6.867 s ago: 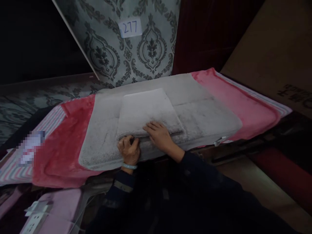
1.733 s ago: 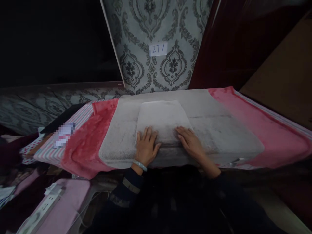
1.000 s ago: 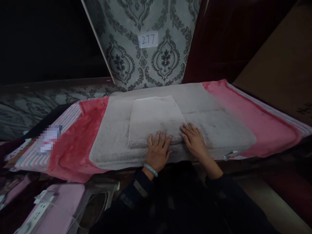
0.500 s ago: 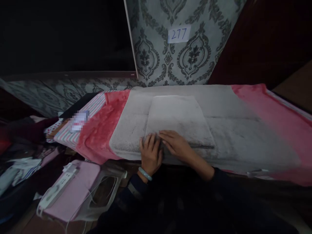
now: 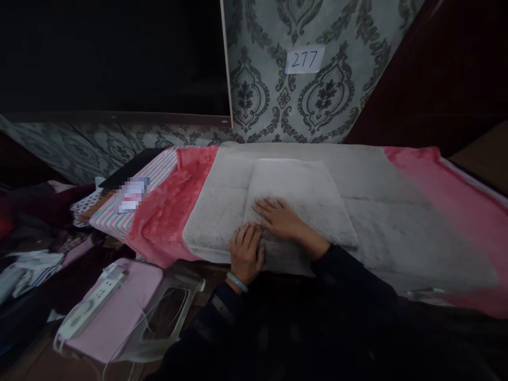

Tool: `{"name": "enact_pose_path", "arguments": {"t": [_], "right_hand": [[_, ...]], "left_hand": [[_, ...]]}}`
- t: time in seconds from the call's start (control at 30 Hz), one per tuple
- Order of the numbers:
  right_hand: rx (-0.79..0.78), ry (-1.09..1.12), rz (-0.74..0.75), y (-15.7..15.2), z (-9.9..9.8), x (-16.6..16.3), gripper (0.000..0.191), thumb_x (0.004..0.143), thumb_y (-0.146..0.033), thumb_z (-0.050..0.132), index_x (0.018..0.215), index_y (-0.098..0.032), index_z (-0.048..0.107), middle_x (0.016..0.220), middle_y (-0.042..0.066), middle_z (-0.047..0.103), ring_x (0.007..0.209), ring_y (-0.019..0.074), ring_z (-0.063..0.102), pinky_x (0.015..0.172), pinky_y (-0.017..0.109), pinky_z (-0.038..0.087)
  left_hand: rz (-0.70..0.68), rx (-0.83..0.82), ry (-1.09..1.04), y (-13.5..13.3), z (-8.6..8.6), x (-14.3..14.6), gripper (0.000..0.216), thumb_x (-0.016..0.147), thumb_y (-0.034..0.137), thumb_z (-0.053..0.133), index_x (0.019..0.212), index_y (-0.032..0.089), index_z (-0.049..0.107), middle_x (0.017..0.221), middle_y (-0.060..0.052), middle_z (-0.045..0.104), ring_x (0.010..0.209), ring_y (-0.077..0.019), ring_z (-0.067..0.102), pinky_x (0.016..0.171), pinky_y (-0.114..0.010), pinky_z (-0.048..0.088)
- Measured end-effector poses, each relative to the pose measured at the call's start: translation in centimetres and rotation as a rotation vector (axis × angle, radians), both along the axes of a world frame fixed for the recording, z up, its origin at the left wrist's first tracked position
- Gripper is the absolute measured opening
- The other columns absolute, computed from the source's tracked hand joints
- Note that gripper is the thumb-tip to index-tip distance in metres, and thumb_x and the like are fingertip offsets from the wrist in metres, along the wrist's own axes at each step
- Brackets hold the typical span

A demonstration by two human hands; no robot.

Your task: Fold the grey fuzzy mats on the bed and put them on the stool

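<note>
A small folded grey plush cloth (image 5: 301,198) lies on top of a larger grey plush cloth (image 5: 397,222), which rests on a pink blanket (image 5: 170,206). My left hand (image 5: 246,254), with a pale bracelet at the wrist, lies at the folded cloth's near-left corner, fingers stretched out on the fabric. My right hand (image 5: 280,219) reaches across from the right and lies flat on the folded cloth's near-left part, fingers pointing left. Neither hand holds anything.
A patterned grey panel (image 5: 317,95) with a label reading 277 leans behind the pile. A striped cloth (image 5: 138,177) sticks out at the left. A white power strip (image 5: 91,307) sits on a pink stool at lower left, beside scattered clothes. A brown box edge shows at right.
My right hand slid further left and up onto the folded cloth, and my left hand stayed at its near-left corner. The view shifted slightly left.
</note>
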State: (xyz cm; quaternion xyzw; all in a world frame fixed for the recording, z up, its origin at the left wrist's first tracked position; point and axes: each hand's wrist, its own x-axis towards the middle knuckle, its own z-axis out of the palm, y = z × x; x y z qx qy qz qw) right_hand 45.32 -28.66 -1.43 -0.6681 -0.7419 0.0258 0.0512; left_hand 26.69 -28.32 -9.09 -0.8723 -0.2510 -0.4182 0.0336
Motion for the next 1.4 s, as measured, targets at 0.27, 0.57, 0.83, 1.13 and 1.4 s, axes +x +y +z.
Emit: {"name": "enact_pose_path", "arguments": {"t": [0.27,0.57,0.83,1.13,1.4], "right_hand": [[0.304,0.094,-0.318,-5.9,0.3,4.4,0.052,0.105,-0.040,0.028,0.153,-0.024,0.044,0.159,0.009,0.037,0.149,0.0299,0.027,0.115,0.061,0.030],[0.206,-0.004,-0.274,-9.3,-1.9,3.5,0.051,0.105,-0.037,0.030,0.152,-0.025,0.045,0.160,0.005,0.036,0.149,0.0268,0.028,0.117,0.055,0.029],[0.171,-0.007,-0.339,-9.7,-2.0,6.4,0.054,0.105,-0.044,0.031,0.156,-0.028,0.038,0.162,0.003,0.030,0.151,0.0266,0.023,0.119,0.053,0.027],[0.319,0.066,-0.619,-13.1,-4.1,9.9,0.052,0.104,-0.036,0.030,0.153,-0.027,0.043,0.160,0.005,0.035,0.146,0.0289,0.035,0.114,0.057,0.034],[0.423,0.056,-0.706,-13.4,-4.4,9.1,0.051,0.104,-0.033,0.029,0.147,-0.018,0.052,0.147,0.015,0.053,0.138,0.0290,0.045,0.113,0.052,0.035]], "left_hand": [[-0.008,-0.055,-0.011,-0.3,1.5,-0.2,0.043,0.093,0.021,0.052,0.135,0.014,0.057,0.137,-0.015,0.063,0.134,-0.0295,0.051,0.113,-0.053,0.036],[-0.129,-0.070,0.338,-1.6,4.9,6.0,0.056,0.096,0.036,0.050,0.145,0.009,0.048,0.154,-0.019,0.046,0.147,-0.0335,0.035,0.118,-0.060,0.029],[-0.095,-0.023,0.410,-1.2,3.8,5.9,0.058,0.095,0.037,0.051,0.149,0.016,0.046,0.157,-0.018,0.041,0.147,-0.0336,0.034,0.118,-0.059,0.028],[-0.131,0.016,0.303,-0.9,3.5,6.2,0.053,0.094,0.035,0.056,0.145,0.021,0.052,0.154,-0.019,0.046,0.144,-0.0372,0.039,0.114,-0.062,0.030],[-0.132,-0.007,0.319,-1.2,3.8,6.2,0.054,0.094,0.035,0.056,0.146,0.021,0.051,0.154,-0.019,0.045,0.145,-0.0368,0.038,0.116,-0.062,0.029]]}}
